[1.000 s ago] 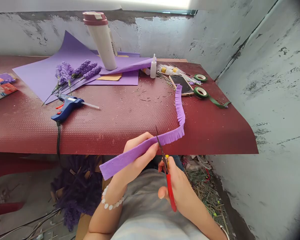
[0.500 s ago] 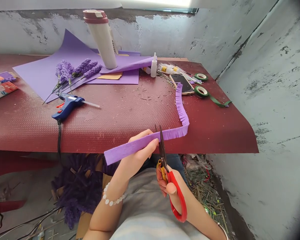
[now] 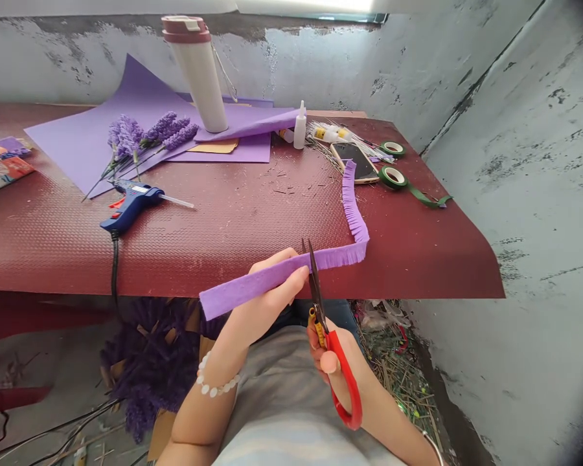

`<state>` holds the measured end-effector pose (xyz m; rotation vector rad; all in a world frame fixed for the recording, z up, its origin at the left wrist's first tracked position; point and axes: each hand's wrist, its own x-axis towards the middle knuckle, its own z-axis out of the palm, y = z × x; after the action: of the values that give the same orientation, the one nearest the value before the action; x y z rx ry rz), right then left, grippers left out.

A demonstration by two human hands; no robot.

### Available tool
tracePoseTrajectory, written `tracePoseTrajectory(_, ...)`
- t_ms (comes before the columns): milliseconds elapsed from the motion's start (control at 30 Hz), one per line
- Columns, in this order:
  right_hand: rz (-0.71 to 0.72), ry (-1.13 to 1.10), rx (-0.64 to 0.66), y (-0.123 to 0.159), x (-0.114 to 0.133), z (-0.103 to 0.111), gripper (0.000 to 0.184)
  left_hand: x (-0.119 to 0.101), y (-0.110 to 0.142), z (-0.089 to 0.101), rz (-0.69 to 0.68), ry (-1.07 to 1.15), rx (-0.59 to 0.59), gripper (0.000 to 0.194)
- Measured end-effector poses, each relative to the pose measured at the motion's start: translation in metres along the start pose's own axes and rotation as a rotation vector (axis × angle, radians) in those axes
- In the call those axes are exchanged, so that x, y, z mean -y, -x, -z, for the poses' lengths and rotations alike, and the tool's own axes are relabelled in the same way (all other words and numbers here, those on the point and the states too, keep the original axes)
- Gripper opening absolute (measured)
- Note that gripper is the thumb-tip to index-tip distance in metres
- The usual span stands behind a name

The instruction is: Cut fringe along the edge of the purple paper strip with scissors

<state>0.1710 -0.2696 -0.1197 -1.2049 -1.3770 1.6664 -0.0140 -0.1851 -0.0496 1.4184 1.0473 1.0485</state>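
Observation:
A long purple felt-like strip point(image 3: 252, 286) is pinched between the thumb and fingers of my left hand point(image 3: 267, 304), just above the table's front edge. Its right part is cut into a fringe, bends away from me and reaches the phone point(image 3: 354, 162). My right hand point(image 3: 328, 359) grips red-handled scissors point(image 3: 344, 382), with the thumb through the red loop and the other fingers partly hidden. Yellow wrapping shows on the other handle. The dark blades point away from me and lie across the strip, right beside my left thumb, slightly parted.
A blue glue gun point(image 3: 133, 206) lies left on the red table cover point(image 3: 243, 220). Behind it are purple flower stems point(image 3: 148, 139), purple sheets point(image 3: 78, 133) and a tall cup point(image 3: 199, 77). A small bottle point(image 3: 300, 128) and green tape rolls point(image 3: 392, 177) are farther right.
The scissors blades have drawn a little closer together across the strip. Both hands keep nearly the same place, and the strip's left end has shifted slightly left.

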Motion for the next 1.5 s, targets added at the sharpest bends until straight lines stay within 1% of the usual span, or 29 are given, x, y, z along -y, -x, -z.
tracePoseTrajectory(233,-0.033,-0.029,-0.032,-0.002,-0.006,-0.005,0.098,0.001,-0.002,-0.001,-0.046,0.005,-0.008,0.043)
tracePoseTrajectory(467,-0.066,-0.074,-0.076,-0.004,0.006,-0.009,0.097,-0.005,-0.001,-0.005,-0.023,0.016,-0.017,0.044)
tracePoseTrajectory(600,-0.078,-0.083,-0.096,-0.006,0.011,-0.01,0.099,-0.003,-0.001,-0.006,-0.013,0.037,-0.001,0.041)
tracePoseTrajectory(933,-0.048,-0.08,-0.098,-0.005,0.004,-0.01,0.095,0.002,-0.004,-0.005,-0.024,0.069,0.005,0.04)
tracePoseTrajectory(1067,-0.045,-0.068,-0.085,-0.003,0.002,-0.008,0.095,0.004,-0.003,-0.005,-0.001,0.138,0.027,0.037)
tracePoseTrajectory(1167,-0.035,-0.047,-0.065,-0.002,0.003,-0.006,0.097,0.004,0.0,-0.005,-0.017,0.19,0.035,0.038)
tracePoseTrajectory(1233,-0.028,-0.028,-0.056,-0.002,0.004,-0.006,0.101,0.004,0.002,-0.005,-0.027,0.209,0.008,0.039)
tracePoseTrajectory(1333,-0.019,0.009,-0.059,-0.002,0.004,-0.006,0.104,0.002,0.007,-0.006,-0.047,0.184,-0.07,0.039)
tracePoseTrajectory(1400,-0.012,0.05,-0.062,-0.001,0.005,-0.005,0.099,0.002,0.009,-0.006,-0.073,0.153,-0.113,0.04)
tracePoseTrajectory(1500,-0.022,0.107,-0.071,0.001,0.008,-0.004,0.079,0.004,0.011,-0.006,-0.093,0.154,-0.137,0.042)
